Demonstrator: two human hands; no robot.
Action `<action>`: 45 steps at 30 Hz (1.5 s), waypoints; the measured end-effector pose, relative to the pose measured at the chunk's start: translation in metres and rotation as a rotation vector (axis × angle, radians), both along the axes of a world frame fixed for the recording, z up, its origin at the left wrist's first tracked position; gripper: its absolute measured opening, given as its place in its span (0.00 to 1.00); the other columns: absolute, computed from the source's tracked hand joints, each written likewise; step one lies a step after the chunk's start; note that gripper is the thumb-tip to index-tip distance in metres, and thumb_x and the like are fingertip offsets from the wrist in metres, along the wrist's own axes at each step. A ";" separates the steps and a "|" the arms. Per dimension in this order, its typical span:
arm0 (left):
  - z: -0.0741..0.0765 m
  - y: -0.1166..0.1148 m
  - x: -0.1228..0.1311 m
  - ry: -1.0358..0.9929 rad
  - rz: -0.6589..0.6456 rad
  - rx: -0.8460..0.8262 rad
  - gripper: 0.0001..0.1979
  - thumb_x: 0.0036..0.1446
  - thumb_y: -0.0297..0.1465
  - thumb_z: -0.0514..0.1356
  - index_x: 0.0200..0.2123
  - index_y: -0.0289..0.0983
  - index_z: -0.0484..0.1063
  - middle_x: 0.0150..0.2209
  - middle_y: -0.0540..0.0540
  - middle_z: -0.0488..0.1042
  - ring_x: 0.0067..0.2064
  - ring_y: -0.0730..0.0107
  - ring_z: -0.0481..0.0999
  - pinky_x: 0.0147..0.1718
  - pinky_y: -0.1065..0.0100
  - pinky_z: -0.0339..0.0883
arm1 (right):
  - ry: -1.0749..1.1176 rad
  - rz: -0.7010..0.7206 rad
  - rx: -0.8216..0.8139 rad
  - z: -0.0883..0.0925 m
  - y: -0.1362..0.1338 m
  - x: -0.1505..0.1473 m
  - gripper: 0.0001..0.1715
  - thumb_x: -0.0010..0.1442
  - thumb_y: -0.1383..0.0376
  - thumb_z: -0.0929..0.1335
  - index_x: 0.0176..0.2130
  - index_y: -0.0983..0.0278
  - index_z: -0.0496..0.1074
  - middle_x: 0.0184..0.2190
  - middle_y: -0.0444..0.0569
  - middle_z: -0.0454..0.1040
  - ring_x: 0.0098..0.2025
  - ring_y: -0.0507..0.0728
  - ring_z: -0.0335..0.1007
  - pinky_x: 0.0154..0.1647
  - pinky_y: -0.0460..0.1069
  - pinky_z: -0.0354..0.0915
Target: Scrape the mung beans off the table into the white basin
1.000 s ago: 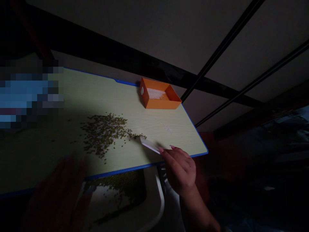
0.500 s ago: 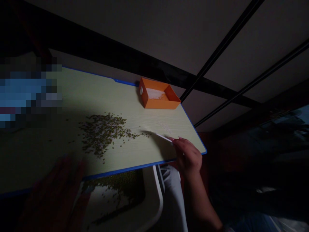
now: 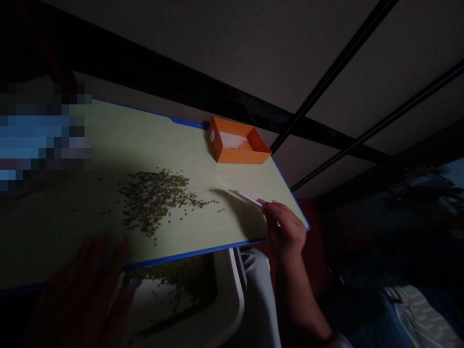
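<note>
My right hand [image 3: 286, 224] is closed on a slim white stick [image 3: 249, 198], whose far tip points left over the board, near a faint patch of whitish grains [image 3: 244, 187]. Left of the tip, a few stray green grains trail off from a spread pile of small green grains mixed with white bits [image 3: 154, 198]. In deep shadow at the near edge, my left hand [image 3: 85, 280] rests with its fingers stretched out and nothing visible in them. Whether the stick's tip touches the board, I cannot tell.
The pale green board [image 3: 195, 232] has a blue rim. An orange open box [image 3: 239, 155] with white grains inside stands at its far right. Below the near edge sits a white tub [image 3: 237, 295] holding green grains. A knee in grey trousers [image 3: 259, 270] is beside it.
My right hand has shifted slightly right, drawing the stick's tip away from the stray green grains. A few of those grains have moved a little. My left hand stays in place.
</note>
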State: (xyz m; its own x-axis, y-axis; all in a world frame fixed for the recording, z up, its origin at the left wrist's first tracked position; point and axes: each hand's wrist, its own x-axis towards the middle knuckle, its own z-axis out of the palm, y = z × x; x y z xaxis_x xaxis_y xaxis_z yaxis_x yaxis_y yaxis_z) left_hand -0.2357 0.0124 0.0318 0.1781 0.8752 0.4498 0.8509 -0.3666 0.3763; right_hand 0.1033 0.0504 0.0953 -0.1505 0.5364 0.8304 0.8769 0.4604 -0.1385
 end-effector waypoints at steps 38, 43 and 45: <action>0.004 -0.003 0.004 -0.107 0.031 -0.066 0.32 0.57 0.46 0.47 0.64 0.60 0.43 0.70 0.60 0.45 0.71 0.50 0.50 0.68 0.35 0.48 | -0.079 0.099 -0.030 -0.005 -0.032 -0.006 0.24 0.60 0.79 0.65 0.53 0.61 0.71 0.39 0.50 0.83 0.38 0.54 0.81 0.51 0.55 0.73; 0.004 -0.003 0.001 -0.054 -0.026 -0.004 0.34 0.57 0.41 0.49 0.66 0.55 0.42 0.71 0.56 0.44 0.71 0.49 0.49 0.69 0.36 0.48 | -0.065 0.074 -0.016 -0.007 -0.025 -0.007 0.22 0.61 0.78 0.66 0.52 0.61 0.73 0.39 0.50 0.83 0.37 0.55 0.81 0.51 0.55 0.74; 0.003 -0.003 -0.001 -0.013 -0.031 0.006 0.35 0.57 0.39 0.49 0.66 0.52 0.40 0.72 0.54 0.42 0.71 0.49 0.48 0.69 0.36 0.49 | -0.060 0.057 -0.016 -0.007 -0.020 -0.008 0.22 0.61 0.77 0.65 0.52 0.60 0.73 0.38 0.50 0.83 0.36 0.55 0.81 0.50 0.55 0.75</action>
State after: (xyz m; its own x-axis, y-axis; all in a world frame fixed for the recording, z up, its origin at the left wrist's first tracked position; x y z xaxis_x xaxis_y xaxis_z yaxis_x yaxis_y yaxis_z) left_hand -0.2363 0.0096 0.0351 0.1993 0.8667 0.4573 0.8340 -0.3951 0.3852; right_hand 0.0950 0.0304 0.0879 -0.2299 0.5389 0.8104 0.8563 0.5077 -0.0947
